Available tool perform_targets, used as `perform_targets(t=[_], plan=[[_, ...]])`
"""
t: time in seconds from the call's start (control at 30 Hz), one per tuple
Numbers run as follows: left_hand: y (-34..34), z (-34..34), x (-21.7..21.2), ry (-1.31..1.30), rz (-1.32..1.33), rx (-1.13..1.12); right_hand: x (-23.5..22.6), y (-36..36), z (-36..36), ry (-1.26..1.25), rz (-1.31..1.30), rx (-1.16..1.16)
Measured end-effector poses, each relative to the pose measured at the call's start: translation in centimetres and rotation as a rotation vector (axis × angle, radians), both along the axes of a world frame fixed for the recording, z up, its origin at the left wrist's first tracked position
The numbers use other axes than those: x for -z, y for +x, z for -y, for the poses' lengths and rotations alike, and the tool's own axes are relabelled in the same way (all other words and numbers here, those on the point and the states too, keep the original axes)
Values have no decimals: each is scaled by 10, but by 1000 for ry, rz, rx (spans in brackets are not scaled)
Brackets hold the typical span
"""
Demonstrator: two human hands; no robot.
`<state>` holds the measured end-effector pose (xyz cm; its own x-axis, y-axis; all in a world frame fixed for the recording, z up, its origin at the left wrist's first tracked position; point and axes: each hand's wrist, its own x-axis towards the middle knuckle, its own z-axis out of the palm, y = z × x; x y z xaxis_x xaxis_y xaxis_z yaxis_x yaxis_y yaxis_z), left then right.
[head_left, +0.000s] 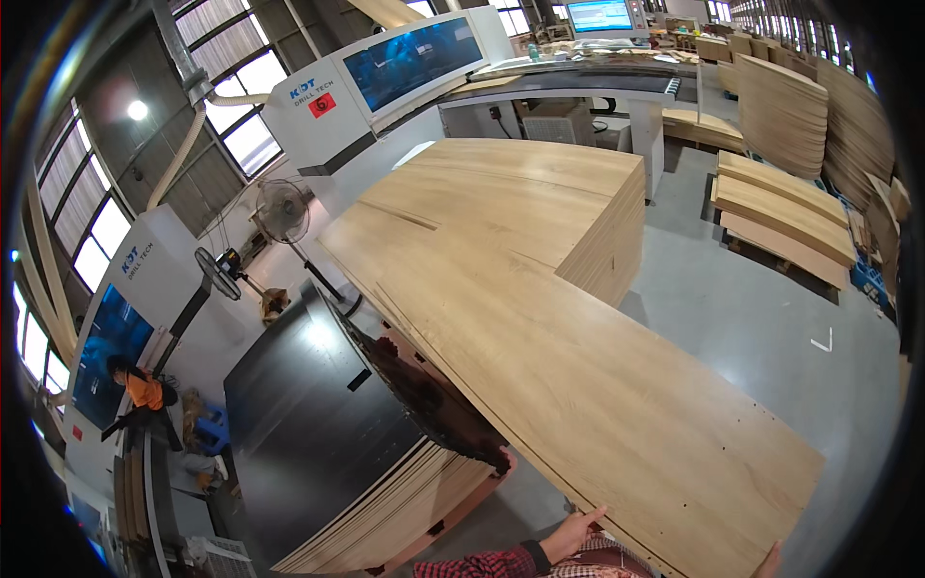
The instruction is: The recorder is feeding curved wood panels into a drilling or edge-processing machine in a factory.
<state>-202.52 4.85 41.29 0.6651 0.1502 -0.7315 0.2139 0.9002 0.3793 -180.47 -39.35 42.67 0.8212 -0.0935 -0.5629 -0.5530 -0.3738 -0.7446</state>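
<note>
Head view: what are your 2 hands doing?

"My left hand [573, 536] is curled on the near left edge of a long wood-grain board [626, 376], a thumb or finger over the top, the rest hidden. Only a sliver of my right hand [770, 559] shows at the near right end, so I can't tell whether it grips."

"And the board itself?"

"It runs from the near right toward the far left. Its far part appears to rest on a stack of similar boards [607, 241], while its near end juts past that stack, over the floor [732, 318]."

"What could go wrong?"

"That overhang worries me. If my left hand slipped, the near end might dip and a corner could hit the floor. Swinging left could scrape the black-topped stack [308, 385] just beside that edge. Dragging might scuff the face beneath, if grit lies between the 2 surfaces."
</note>
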Motion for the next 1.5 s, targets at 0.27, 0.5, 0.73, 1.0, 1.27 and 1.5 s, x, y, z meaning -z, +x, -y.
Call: perform_targets(t=[0.27, 0.5, 0.73, 1.0, 1.27, 1.5], plan=[[-12, -7, -11, 114, -7, -109, -19, -7, -44, -54, 41, -69], [-25, -49, -25, 408, -143, -79, -37, 0, -108, 192, 74, -85], [-25, -111, -16, 1275, -342, -289, -4, 5, -172, 416, -113, -31], [-24, -243, -11, 1636, -928, -153, -1, 7, -269, 323, -106, -528], [-40, -383, -17, 1540, -980, -64, -36, 21, -402, 43, -228, -1027], [-64, -494, 11, 1172, -521, -563, -39, 24, -513, 28, -349, -1182]])
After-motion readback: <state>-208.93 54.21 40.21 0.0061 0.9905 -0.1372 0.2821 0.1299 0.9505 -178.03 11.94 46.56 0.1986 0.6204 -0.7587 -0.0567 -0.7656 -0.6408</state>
